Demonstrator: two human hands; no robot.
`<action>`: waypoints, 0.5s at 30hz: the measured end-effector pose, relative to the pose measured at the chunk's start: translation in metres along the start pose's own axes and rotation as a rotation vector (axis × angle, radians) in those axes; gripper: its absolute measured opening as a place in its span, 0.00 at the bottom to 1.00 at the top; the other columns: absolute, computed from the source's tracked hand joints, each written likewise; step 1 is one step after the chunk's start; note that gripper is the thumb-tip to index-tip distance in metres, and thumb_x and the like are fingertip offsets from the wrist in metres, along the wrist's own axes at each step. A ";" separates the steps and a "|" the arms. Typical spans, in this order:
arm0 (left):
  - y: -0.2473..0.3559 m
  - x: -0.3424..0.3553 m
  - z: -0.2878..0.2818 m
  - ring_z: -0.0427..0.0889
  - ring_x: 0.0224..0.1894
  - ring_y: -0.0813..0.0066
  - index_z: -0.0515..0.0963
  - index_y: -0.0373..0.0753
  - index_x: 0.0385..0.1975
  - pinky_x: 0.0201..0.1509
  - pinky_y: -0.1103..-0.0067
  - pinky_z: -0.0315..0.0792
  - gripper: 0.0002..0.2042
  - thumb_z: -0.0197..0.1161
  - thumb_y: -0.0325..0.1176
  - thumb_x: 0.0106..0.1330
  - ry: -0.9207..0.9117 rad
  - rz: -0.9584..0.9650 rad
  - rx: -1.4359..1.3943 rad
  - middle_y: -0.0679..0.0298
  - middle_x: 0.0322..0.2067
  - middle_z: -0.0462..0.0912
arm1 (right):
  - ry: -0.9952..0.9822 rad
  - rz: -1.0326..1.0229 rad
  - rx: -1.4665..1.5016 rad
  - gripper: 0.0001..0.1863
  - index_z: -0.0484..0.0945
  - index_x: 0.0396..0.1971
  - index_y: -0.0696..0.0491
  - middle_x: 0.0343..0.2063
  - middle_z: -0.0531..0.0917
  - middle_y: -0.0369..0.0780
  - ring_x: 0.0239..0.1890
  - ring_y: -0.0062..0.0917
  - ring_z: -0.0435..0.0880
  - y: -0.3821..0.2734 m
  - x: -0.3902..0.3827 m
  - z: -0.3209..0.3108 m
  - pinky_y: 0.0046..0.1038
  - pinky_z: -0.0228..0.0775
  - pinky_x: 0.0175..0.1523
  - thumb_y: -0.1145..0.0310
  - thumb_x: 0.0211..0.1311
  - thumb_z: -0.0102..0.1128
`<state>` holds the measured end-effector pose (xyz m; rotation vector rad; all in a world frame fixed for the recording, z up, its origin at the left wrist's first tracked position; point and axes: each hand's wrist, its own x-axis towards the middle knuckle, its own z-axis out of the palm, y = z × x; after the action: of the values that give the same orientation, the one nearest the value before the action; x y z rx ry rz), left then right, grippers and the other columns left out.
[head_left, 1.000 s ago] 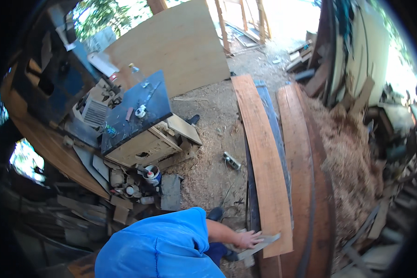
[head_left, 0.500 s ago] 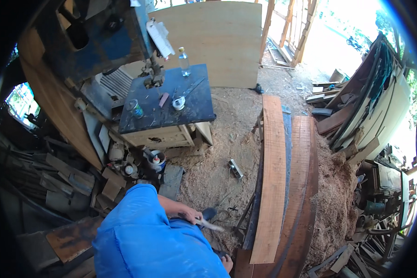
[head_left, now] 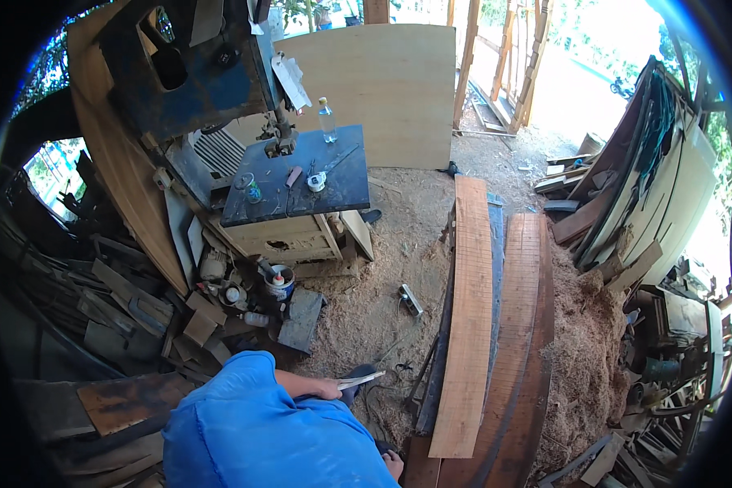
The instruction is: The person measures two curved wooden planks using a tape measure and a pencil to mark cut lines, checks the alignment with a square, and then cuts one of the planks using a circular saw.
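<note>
My left hand is closed around one end of a pale, narrow stick, probably wood. The stick points right, tilted slightly up, above a dark shoe. Low in the view, beside the near end of the boards, my right hand looks curled; what it holds, if anything, is hidden. Just right of it lies a long light-brown plank on top of a stack. Wider reddish-brown boards lie along its right side. My blue shirt covers much of the lower view.
A band saw with a dark table stands at the far left, bearing a bottle and a tape measure. A metal-coloured tool lies on the shavings-strewn floor. Sawdust is heaped right of the boards; scrap wood fills the left.
My left hand has shifted slightly left, and the pale stick has swung from sloping downward to tilting slightly up. The whole view has moved a little; the plank stays in place.
</note>
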<state>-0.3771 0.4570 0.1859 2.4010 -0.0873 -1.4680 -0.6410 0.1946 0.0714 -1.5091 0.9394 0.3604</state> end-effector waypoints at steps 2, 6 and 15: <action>0.012 -0.001 0.009 0.70 0.64 0.48 0.60 0.32 0.67 0.67 0.64 0.64 0.36 0.56 0.44 0.60 -0.008 0.001 0.001 0.42 0.62 0.69 | 0.034 -0.012 0.015 0.16 0.80 0.47 0.67 0.33 0.86 0.47 0.27 0.24 0.86 0.008 -0.004 -0.016 0.23 0.78 0.33 0.76 0.60 0.58; 0.015 0.001 0.028 0.70 0.64 0.50 0.61 0.33 0.67 0.67 0.64 0.64 0.34 0.55 0.45 0.61 0.008 -0.002 0.050 0.44 0.62 0.70 | 0.022 -0.050 -0.083 0.16 0.80 0.47 0.65 0.33 0.87 0.47 0.30 0.26 0.87 0.008 -0.003 -0.025 0.25 0.79 0.36 0.75 0.60 0.57; 0.001 0.029 0.037 0.68 0.66 0.52 0.65 0.34 0.65 0.69 0.66 0.62 0.36 0.59 0.50 0.59 -0.008 -0.001 0.019 0.46 0.63 0.69 | 0.023 -0.209 -0.340 0.18 0.83 0.45 0.59 0.32 0.87 0.49 0.34 0.31 0.88 -0.006 0.016 -0.030 0.30 0.78 0.43 0.68 0.57 0.60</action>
<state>-0.3958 0.4413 0.1459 2.4107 -0.1032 -1.4841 -0.6355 0.1609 0.0700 -1.9078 0.7540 0.3635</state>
